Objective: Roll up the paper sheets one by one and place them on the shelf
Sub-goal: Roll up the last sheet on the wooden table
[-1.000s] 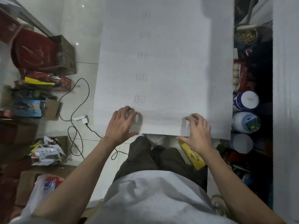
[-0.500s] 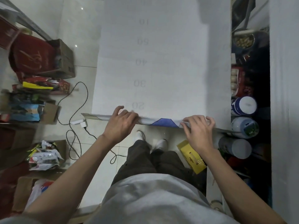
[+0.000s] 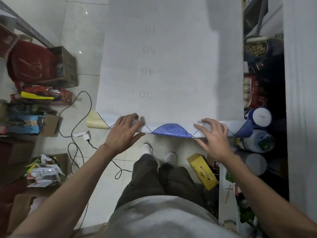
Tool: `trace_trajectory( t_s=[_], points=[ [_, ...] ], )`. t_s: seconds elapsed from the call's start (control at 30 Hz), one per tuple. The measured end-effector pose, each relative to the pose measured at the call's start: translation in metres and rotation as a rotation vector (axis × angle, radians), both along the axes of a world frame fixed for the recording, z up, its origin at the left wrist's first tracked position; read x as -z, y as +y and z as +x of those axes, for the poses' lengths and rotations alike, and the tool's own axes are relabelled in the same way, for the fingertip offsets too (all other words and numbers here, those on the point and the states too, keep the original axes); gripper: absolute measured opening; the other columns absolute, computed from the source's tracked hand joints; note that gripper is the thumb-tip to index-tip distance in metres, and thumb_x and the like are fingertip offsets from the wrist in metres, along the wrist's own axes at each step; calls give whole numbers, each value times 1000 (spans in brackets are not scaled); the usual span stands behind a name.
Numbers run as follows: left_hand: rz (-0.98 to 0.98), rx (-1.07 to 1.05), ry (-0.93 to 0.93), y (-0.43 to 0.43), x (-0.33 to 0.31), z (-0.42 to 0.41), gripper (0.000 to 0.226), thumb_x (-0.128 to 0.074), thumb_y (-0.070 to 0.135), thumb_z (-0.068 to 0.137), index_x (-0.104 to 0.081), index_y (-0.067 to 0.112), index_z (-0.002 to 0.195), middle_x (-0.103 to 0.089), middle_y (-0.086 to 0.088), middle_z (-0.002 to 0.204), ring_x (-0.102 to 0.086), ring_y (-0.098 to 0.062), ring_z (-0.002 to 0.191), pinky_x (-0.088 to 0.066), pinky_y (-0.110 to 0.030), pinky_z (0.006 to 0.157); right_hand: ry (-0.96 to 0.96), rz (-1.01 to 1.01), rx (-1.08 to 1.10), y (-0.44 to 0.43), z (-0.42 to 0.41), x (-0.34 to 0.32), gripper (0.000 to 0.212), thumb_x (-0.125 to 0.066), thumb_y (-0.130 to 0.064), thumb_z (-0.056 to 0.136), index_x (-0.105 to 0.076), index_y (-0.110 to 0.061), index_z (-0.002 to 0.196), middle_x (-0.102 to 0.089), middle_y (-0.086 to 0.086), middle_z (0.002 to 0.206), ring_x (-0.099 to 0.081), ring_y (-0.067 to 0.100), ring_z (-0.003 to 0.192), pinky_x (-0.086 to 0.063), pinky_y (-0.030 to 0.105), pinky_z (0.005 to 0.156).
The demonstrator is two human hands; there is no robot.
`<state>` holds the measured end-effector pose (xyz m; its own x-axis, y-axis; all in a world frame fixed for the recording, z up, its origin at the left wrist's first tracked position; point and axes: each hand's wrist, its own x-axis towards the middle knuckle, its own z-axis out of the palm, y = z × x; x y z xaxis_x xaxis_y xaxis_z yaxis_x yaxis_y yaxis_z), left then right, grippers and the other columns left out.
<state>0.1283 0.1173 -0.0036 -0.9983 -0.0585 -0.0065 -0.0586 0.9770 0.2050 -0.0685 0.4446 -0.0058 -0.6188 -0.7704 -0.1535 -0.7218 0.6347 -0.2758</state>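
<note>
Tiled floor with cable, cardboard box, perhaps packets

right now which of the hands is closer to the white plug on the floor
Left. The left hand holds the paper roll just right of the white plug; the right hand holds the roll much farther right.
</note>
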Motion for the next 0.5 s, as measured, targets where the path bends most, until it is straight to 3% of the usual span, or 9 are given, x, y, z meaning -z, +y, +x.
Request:
trace_trajectory(
  t_s=[0.13,0.27,0.37,0.43,0.5],
  points=[
    [-10,31,-34,-4,-6,2,43,-40,41,102,-58,15,131,-61,-7,110,-59,-32,94,-46,-44,86,-1,-10,16,5,-9,-8,46,-42,-56,96,-60,-27,128,-64,-5,118,-49,16,114,-20,33,95],
    [46,14,-51,-13,-11,-10,30,-37,31,101,-49,18,125,-64,-4,101,-61,-31,81,-47,-42,71,-33,-98,110,-4,-22,-12,33,-42,-53,99,-49,-27,118,-63,-7,104,-28,-1,97,-18,27,89],
    [39,-16,-45,-19,-8,-27,21,-48,18,100,-51,18,120,-62,-7,102,-61,-32,73,-46,-39,64,-32,-36,68,-16,-37,-8,30,-42,-49,102,-52,-25,118,-64,-4,111,-51,14,103,-25,32,95],
    [15,-47,-41,-20,-3,-36,21,-56,16,99,-56,15,120,-62,-10,108,-62,-35,79,-47,-41,71,34,-4,62,-22,-44,-4,36,-40,-48,103,-60,-22,118,-63,0,120,-55,21,112,-28,38,99],
    [-26,-42,-6,-21,4,-39,28,-53,29,101,-59,13,123,-59,-13,118,-60,-37,94,-46,-45,85,47,25,82,-23,-46,-2,44,-38,-52,100,-64,-23,122,-58,4,130,-51,24,121,-29,42,102]
  ],
)
